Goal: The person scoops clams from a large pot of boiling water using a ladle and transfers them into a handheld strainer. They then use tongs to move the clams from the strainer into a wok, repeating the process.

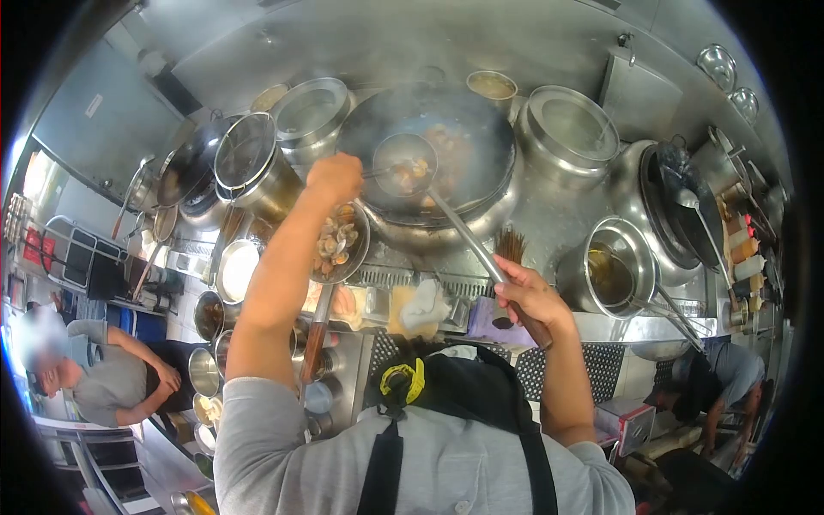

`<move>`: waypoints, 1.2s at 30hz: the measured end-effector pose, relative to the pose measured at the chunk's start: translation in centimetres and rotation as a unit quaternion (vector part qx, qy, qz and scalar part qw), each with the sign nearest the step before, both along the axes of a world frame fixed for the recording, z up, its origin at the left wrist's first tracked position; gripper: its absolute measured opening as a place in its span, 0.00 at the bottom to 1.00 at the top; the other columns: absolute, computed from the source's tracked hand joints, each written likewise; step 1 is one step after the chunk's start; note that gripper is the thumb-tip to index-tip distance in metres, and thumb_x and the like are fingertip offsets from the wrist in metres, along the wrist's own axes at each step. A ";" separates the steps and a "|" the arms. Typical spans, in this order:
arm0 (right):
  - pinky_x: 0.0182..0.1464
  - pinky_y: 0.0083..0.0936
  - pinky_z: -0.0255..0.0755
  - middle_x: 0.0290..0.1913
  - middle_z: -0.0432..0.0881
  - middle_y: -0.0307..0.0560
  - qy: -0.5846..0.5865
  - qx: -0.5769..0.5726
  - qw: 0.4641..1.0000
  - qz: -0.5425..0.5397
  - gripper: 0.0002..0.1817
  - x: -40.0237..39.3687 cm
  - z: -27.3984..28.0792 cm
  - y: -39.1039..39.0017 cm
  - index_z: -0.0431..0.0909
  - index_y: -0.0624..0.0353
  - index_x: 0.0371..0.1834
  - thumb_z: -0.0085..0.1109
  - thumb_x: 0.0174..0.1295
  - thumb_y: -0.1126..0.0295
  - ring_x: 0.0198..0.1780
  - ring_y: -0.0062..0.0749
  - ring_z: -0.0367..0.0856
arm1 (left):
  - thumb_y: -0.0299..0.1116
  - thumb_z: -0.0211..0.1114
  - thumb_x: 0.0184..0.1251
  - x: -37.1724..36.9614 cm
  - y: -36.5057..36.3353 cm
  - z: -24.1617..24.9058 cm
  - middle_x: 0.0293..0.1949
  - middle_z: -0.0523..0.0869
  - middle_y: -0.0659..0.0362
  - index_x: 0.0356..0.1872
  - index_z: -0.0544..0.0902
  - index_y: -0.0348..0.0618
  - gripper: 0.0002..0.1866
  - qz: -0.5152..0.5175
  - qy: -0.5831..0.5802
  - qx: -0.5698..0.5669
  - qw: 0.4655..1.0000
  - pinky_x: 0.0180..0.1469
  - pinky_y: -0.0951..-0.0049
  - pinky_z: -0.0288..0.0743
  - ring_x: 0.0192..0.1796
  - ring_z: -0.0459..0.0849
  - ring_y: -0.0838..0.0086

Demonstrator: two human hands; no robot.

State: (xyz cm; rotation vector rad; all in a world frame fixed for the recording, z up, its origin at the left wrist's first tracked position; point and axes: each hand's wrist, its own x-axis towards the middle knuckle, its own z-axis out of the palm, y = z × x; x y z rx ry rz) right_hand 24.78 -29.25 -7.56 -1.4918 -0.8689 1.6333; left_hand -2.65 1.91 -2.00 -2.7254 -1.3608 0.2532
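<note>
A large dark wok (493,159) steams on the burner, with food in its middle. My right hand (536,300) is closed around the long handle of a round metal ladle (451,215). The ladle's bowl is over the left part of the wok, with pieces of food in it. At the wok's left rim, my left hand (337,177) is a closed fist. A thin dark shape runs from it toward the ladle bowl; I cannot tell what it is. Below my left forearm sits a strainer (364,249) of clams (336,242), its wooden handle pointing toward me.
Lidded steel pots (571,129) flank the wok. A tall pot with a strainer (257,184) stands left; a pot of oily liquid (611,266) stands right. A bamboo brush (511,245) is near the front ledge. One person (129,369) is at left, another (730,378) bends at right.
</note>
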 end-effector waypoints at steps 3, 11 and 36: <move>0.26 0.22 0.70 0.33 0.77 0.39 0.004 0.009 1.000 0.009 0.37 0.2 0.0 -0.1 0.60 0.50 0.83 0.58 0.71 0.73 0.23 0.21 0.73 | 0.41 0.67 0.66 -2.3 -1.1 1.9 0.45 0.91 0.46 0.41 0.90 0.41 0.13 0.020 -0.028 0.009 0.999 0.52 0.52 0.83 0.50 0.89 0.50; 0.19 0.18 0.65 0.30 0.75 0.37 0.013 0.032 0.999 -0.003 0.35 0.2 -0.9 -0.1 0.61 0.51 0.83 0.56 0.71 0.74 0.20 0.19 0.71 | 0.41 0.66 0.64 -13.5 -3.3 1.9 0.41 0.90 0.43 0.41 0.90 0.41 0.14 0.122 -0.063 0.001 0.990 0.53 0.48 0.82 0.47 0.88 0.45; 0.27 0.21 0.70 0.31 0.77 0.36 0.004 0.019 1.000 -0.010 0.37 0.4 -0.8 -0.5 0.61 0.50 0.83 0.61 0.70 0.71 0.24 0.21 0.73 | 0.46 0.70 0.65 -1.6 -3.5 -3.4 0.41 0.91 0.47 0.39 0.90 0.42 0.17 0.006 -0.034 -0.019 0.999 0.54 0.50 0.81 0.50 0.88 0.49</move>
